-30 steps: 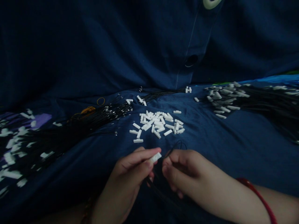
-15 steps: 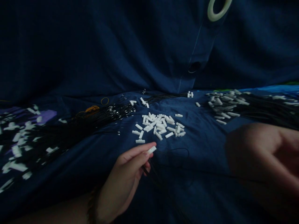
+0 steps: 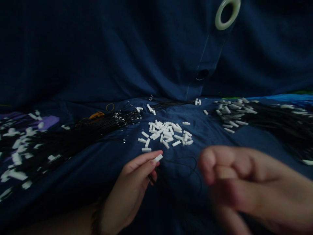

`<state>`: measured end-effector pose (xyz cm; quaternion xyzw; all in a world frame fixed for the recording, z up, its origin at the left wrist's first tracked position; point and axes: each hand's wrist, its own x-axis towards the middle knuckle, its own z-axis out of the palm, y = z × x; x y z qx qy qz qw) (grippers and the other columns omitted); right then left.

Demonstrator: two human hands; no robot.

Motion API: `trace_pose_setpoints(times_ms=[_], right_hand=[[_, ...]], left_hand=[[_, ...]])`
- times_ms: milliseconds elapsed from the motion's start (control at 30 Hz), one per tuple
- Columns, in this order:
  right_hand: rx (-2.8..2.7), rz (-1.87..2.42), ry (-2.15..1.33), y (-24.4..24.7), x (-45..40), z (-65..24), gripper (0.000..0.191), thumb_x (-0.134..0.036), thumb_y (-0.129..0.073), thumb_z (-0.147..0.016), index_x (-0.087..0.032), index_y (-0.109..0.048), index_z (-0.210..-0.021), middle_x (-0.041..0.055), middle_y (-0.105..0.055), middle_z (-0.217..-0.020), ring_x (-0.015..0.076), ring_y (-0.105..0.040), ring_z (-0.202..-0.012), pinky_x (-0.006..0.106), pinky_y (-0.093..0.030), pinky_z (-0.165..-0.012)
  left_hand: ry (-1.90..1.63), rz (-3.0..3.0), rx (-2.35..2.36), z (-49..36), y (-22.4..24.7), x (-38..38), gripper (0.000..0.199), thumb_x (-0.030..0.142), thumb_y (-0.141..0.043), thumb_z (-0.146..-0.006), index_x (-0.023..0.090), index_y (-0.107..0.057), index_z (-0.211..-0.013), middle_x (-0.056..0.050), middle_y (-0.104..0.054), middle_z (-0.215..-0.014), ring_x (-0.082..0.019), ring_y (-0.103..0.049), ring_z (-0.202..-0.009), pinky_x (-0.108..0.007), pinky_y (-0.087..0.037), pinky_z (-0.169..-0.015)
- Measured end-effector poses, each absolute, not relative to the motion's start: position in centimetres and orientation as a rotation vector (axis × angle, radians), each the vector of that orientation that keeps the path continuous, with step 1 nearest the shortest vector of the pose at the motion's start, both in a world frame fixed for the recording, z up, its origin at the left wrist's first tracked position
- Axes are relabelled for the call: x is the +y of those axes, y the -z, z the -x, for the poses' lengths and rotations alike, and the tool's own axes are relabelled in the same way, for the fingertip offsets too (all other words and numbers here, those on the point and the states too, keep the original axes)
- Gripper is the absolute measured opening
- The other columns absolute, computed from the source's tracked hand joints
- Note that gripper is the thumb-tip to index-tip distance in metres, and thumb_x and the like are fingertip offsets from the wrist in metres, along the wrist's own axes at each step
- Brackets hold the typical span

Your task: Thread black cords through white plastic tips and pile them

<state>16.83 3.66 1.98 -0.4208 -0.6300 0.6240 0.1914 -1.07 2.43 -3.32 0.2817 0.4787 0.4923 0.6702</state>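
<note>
My left hand [image 3: 134,179] pinches a small white plastic connector [image 3: 158,158] between thumb and forefinger. Dark wires hang beneath it, partly hidden by the fingers. To its right, a thin black wire [image 3: 195,160] curves in a loop over the blue cloth. Close to the camera, my right hand [image 3: 246,182] is closed with its fingers curled against the thumb. Whatever is in it, if anything, I cannot make out. Just beyond my left hand lies a loose pile of white connectors [image 3: 167,132].
Black wires with bare metal ends [image 3: 119,117] lie at the left, near white-tipped wires [image 3: 18,156] and a purple piece [image 3: 50,122]. Another bundle with white connectors [image 3: 234,111] lies at the right. Orange rubber bands [image 3: 96,115] rest behind. Blue cloth with a pale ring [image 3: 227,14] hangs at the back.
My right hand has moved in leftward from the right edge, and its fingers now show curled together. My left hand stays nearly still with the connector in its pinch.
</note>
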Motion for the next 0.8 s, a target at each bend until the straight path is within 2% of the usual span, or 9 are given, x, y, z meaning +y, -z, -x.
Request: trace_pose_setpoints(times_ms=[67,167,367,800], right_hand=[[-1.762,1.129,-1.824,-1.7,3.1,-16.2,0.021,-0.035,-0.043,-0.087,-0.015,-0.047,-0.084,0.0012,-0.062,-0.064,0.0082,-0.058,-0.052,0.014,-0.043,-0.048],[-1.882,1.219,-1.643,-0.7,3.2,-15.6,0.019,-0.030,-0.042,-0.087,-0.014,-0.048,-0.077,0.0005,-0.059,-0.064,0.0082,-0.055,-0.054,0.016,-0.043,-0.051],[-2.124,1.322,-1.389,0.5,3.6,-15.8,0.022,-0.030,-0.038,-0.088,-0.017,-0.052,-0.077,-0.0028,-0.055,-0.057,0.0079,-0.050,-0.049,0.016,-0.036,-0.046],[-2.240,1.378,-1.180,0.6,3.6,-15.7,0.023,-0.032,-0.039,-0.087,-0.018,-0.050,-0.072,-0.0042,-0.052,-0.053,0.0073,-0.045,-0.045,0.018,-0.029,-0.042]], left_hand=[[-1.098,-0.610,1.078,1.0,3.3,2.4,0.023,0.023,-0.057,-0.075,0.017,-0.065,-0.096,-0.005,-0.059,-0.083,-0.014,-0.048,-0.074,-0.028,-0.036,-0.070],[-1.091,-0.577,1.065,1.0,3.3,2.2,0.021,0.021,-0.055,-0.076,0.016,-0.065,-0.094,-0.004,-0.060,-0.081,-0.013,-0.048,-0.073,-0.026,-0.036,-0.070],[-1.067,-0.520,1.037,0.9,3.4,1.9,0.022,0.023,-0.058,-0.074,0.018,-0.066,-0.094,-0.005,-0.063,-0.082,-0.013,-0.050,-0.074,-0.024,-0.038,-0.069],[-1.049,-0.534,1.080,0.7,3.0,1.8,0.022,0.026,-0.062,-0.069,0.019,-0.069,-0.089,-0.005,-0.065,-0.077,-0.013,-0.052,-0.069,-0.023,-0.039,-0.064]])
